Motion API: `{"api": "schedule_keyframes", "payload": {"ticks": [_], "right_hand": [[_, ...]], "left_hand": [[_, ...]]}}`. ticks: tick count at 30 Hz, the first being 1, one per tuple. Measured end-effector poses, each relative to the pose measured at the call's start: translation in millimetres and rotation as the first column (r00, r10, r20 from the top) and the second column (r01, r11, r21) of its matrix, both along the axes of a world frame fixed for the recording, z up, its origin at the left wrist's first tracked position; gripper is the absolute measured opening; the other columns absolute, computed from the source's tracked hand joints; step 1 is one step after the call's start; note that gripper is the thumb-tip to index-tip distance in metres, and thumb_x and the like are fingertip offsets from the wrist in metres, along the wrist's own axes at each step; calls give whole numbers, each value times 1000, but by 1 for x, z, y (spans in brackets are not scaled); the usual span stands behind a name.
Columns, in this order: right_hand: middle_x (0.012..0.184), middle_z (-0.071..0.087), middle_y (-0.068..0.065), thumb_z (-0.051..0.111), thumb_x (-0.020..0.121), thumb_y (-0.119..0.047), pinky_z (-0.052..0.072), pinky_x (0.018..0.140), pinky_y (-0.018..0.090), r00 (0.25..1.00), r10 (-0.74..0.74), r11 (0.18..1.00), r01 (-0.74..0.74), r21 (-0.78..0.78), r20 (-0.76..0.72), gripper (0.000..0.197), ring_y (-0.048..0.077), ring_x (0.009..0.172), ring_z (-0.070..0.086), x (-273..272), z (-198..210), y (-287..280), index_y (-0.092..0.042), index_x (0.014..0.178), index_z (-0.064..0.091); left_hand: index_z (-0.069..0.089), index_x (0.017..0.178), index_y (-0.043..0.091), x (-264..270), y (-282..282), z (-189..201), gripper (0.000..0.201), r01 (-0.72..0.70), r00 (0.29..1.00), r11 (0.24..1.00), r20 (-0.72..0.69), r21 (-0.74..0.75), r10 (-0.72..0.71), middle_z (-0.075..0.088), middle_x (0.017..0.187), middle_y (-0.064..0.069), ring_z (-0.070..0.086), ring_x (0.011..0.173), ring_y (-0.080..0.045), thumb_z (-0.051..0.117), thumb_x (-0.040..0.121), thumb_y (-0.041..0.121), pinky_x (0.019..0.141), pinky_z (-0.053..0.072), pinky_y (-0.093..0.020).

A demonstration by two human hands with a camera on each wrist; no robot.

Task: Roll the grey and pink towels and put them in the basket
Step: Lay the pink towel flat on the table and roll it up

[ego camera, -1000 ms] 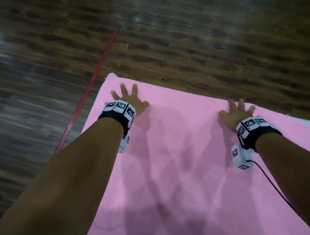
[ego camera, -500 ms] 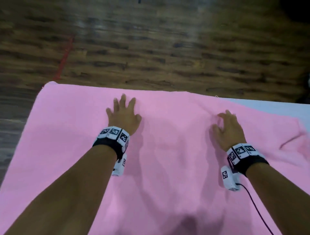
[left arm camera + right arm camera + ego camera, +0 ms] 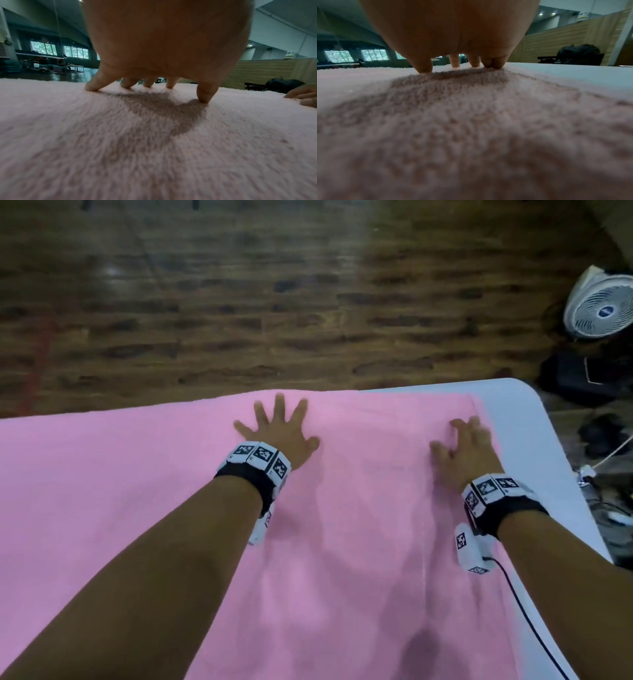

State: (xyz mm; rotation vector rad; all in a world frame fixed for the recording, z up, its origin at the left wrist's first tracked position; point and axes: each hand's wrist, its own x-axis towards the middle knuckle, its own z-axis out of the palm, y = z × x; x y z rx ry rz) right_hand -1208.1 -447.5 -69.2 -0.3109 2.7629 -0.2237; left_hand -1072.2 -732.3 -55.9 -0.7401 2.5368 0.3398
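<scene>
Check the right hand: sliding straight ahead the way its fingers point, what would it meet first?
Probably only the far edge of the pink towel; past it the right hand would cross a strip of bare white table, which looks free.

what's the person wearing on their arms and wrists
Bare forearms, no sleeves. Each wrist has a black band topped with white blocks printed with black square markers: left band, right band. A white marked camera box hangs under the right wrist, trailing a black cable.
</scene>
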Motion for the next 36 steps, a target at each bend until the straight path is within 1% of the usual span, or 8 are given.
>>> {"api": "schedule_keyframes", "payload": {"ticks": [4,10,17,20,22,27,31,36], "right_hand": [[161,-1,8,35,97,-47,5,119,40,998,64,998,-64,27,-4,63,32,148,0,-41,-7,-7,-22,151,14],[161,-1,9,30,98,-50,7,118,43,991,116,989,-110,99,-60,64,33,147,2,-75,-15,-26,-21,152,11],[161,4,8,47,95,-42,15,118,46,996,84,996,-84,-19,20,62,33,147,6,-69,0,-28,-20,147,23],[159,13,11,53,93,-32,19,118,43,993,119,986,-120,-112,-19,55,31,146,12,-33,8,-38,-16,142,34],[152,28,14,56,90,-25,26,115,41,985,163,962,-170,-213,-50,48,31,140,27,3,15,-53,-11,134,43],[124,50,15,59,87,-19,43,96,44,913,403,864,-400,-305,-59,26,36,108,53,133,35,-118,-10,111,60],[110,56,6,58,90,-28,47,88,38,732,679,705,-630,-325,54,20,25,99,57,260,48,-173,-17,107,60],[100,60,-6,60,86,-41,46,82,29,507,838,545,-770,-330,202,21,17,93,59,421,46,-222,-27,102,56]], "left_hand": [[-8,149,49,-33,-5,-4,77,-76,995,997,62,13,75,-17,161,9,-13,147,-37,31,87,72,106,4,-77],[-3,148,52,-55,-18,-7,74,-121,986,991,121,49,114,-13,162,12,-16,147,-34,29,85,73,106,-1,-76],[9,152,43,-5,-29,1,69,-46,980,986,-186,159,75,-9,163,4,-8,150,-26,43,94,58,118,2,-57],[21,152,35,55,-40,2,65,-19,937,972,-336,233,98,-1,164,0,-1,150,-24,51,95,46,121,9,-44],[31,150,30,108,-46,2,62,-32,915,978,-388,206,111,8,163,-1,9,150,-23,55,94,40,121,13,-37],[53,137,18,274,-71,13,51,-126,916,989,-374,71,143,38,151,-11,41,134,-34,65,89,29,111,35,-47],[52,136,21,416,-100,25,49,-344,900,939,-276,24,336,42,147,-10,45,128,-34,62,89,34,106,39,-47],[47,138,24,574,-140,31,52,-587,798,810,-181,-13,575,33,151,-6,41,130,-33,61,89,31,106,37,-44]]}}
